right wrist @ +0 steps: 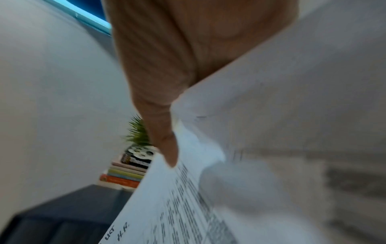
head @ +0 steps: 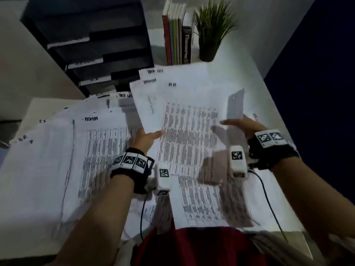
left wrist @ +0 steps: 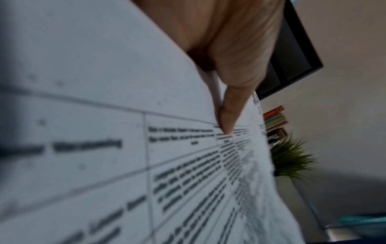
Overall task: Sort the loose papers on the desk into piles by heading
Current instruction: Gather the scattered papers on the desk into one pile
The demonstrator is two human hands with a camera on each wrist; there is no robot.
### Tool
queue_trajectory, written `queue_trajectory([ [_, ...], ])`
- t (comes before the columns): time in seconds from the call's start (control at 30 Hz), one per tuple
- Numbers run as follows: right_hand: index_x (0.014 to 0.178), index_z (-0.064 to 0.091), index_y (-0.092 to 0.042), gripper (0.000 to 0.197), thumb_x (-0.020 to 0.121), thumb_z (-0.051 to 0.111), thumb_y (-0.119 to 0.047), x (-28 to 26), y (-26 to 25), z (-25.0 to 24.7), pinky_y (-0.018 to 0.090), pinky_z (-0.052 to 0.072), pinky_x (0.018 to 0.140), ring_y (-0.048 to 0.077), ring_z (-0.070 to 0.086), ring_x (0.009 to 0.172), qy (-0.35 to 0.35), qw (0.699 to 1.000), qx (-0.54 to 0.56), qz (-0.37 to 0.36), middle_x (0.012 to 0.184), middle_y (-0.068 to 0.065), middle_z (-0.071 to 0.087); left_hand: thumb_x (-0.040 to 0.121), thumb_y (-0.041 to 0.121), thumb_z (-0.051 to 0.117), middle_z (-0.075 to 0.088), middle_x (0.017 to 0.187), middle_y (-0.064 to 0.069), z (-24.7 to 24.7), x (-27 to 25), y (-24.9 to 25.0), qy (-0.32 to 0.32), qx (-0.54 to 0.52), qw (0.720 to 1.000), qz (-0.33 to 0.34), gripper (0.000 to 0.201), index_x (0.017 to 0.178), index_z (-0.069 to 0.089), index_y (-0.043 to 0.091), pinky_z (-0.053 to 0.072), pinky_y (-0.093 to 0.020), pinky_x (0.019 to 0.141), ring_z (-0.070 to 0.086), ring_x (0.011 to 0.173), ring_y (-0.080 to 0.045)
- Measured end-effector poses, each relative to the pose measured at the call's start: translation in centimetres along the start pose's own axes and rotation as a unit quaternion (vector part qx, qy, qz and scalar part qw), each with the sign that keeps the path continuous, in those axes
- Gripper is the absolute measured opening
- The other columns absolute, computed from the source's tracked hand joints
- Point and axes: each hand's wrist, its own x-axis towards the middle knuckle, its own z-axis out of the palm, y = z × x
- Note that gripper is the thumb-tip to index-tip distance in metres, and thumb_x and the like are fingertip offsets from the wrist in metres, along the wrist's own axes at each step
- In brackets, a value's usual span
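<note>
Loose printed sheets cover the desk (head: 255, 89), with handwritten headings such as ADMIN (head: 91, 119), TASK LIST (head: 155, 71) and H.R. One sheet headed H.R. (head: 182, 120) is lifted over the middle. My left hand (head: 153, 134) pinches its left edge, thumb (left wrist: 227, 118) on top of the printed table. My right hand (head: 230, 122) grips the right edge, thumb (right wrist: 167, 148) on the upper side, where a corner of paper (head: 236, 104) curls upward. The other fingers of both hands are hidden under the paper.
A black stacked letter tray (head: 99, 45) stands at the back left with papers in its shelves. Upright books (head: 176, 37) and a potted plant (head: 211, 33) stand at the back. A fanned heap of sheets (head: 48, 169) lies on the left.
</note>
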Motion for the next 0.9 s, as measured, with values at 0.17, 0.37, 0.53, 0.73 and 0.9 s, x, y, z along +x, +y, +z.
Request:
queue_trajectory([
  [0.17, 0.101, 0.062, 0.013, 0.033, 0.087, 0.055, -0.016, -0.6, 2.4, -0.2, 0.042, 0.045, 0.078, 0.037, 0.059, 0.098, 0.158, 0.970, -0.175, -0.057, 0.106, 0.032, 0.061, 0.091, 0.006, 0.054, 0.045, 0.139, -0.015, -1.0, 0.2, -1.5, 0.066, 0.091, 0.994, -0.017, 0.049, 0.137, 0.035, 0.002, 0.035, -0.028, 0.096, 0.045, 0.125, -0.030],
  [0.37, 0.064, 0.059, -0.012, 0.023, 0.075, 0.039, -0.017, -3.7, -6.1, -2.0, 0.027, 0.033, 0.061, 0.014, 0.049, 0.066, 0.394, 0.836, -0.092, -0.371, 0.065, 0.009, 0.049, 0.094, 0.012, 0.051, 0.050, 0.135, -0.016, -1.1, -0.6, -1.2, 0.065, 0.180, 0.981, -0.012, 0.041, 0.132, 0.042, 0.001, 0.037, -0.027, 0.090, 0.048, 0.121, -0.031],
  [0.53, 0.078, 0.060, -0.015, 0.033, 0.067, 0.036, -0.034, -2.2, -9.9, -5.7, 0.011, 0.041, 0.070, -0.013, 0.050, 0.065, 0.414, 0.804, 0.101, -0.415, 0.074, -0.016, 0.048, 0.092, 0.015, 0.055, 0.049, 0.136, -0.016, -1.0, -1.7, -1.1, 0.080, 0.177, 0.981, 0.005, 0.045, 0.133, 0.042, 0.000, 0.037, -0.029, 0.092, 0.048, 0.122, -0.032],
  [0.73, 0.070, 0.062, -0.011, 0.025, 0.078, 0.055, -0.033, -1.1, -4.2, -0.2, 0.030, 0.049, 0.061, 0.009, 0.054, 0.060, 0.252, 0.941, -0.030, -0.225, 0.064, 0.004, 0.059, 0.098, 0.041, 0.031, 0.037, 0.144, -0.021, -0.6, -2.1, -0.7, 0.053, 0.112, 0.992, 0.003, 0.057, 0.140, 0.034, 0.002, 0.033, -0.036, 0.103, 0.038, 0.131, -0.034],
  [0.9, 0.105, 0.063, 0.006, 0.036, 0.089, 0.060, -0.026, 1.3, 2.6, 4.6, 0.030, 0.044, 0.067, 0.033, 0.064, 0.094, 0.148, 0.979, -0.127, -0.058, 0.099, 0.025, 0.067, 0.094, 0.050, 0.034, 0.033, 0.146, 0.001, 0.7, -2.4, -1.0, -0.013, 0.085, 0.996, 0.040, 0.061, 0.145, 0.025, 0.018, 0.025, -0.027, 0.107, 0.032, 0.135, -0.018],
])
